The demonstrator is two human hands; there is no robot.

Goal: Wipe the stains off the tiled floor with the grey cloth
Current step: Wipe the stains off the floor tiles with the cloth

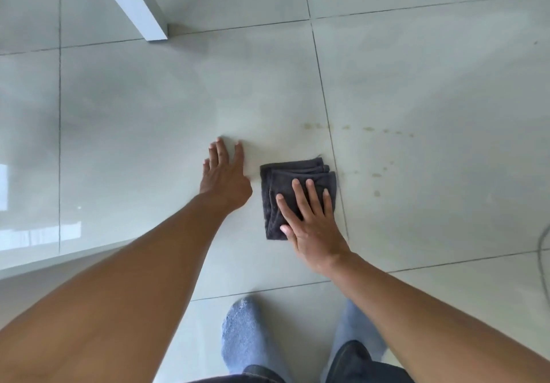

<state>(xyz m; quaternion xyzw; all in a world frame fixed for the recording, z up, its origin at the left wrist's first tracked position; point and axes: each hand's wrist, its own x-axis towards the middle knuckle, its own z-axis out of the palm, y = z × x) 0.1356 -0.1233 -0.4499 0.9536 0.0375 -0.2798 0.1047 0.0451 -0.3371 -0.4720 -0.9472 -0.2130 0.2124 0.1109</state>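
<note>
A folded dark grey cloth (285, 183) lies flat on the pale tiled floor (148, 114). My right hand (309, 227) presses down on the cloth's near right part, fingers spread flat. My left hand (224, 177) rests flat on the bare tile just left of the cloth, fingers apart, holding nothing. Several small yellowish-brown stains (369, 129) dot the floor in a row beyond the cloth and to its right, and more stains (377, 175) sit right of the cloth, across the grout line.
A white furniture leg (140, 4) stands on the floor at the upper left. A glossy white panel edge (35, 251) runs along the left. My two feet in blue-grey socks (247, 335) are at the bottom. A thin cable (543, 251) curves at the right edge.
</note>
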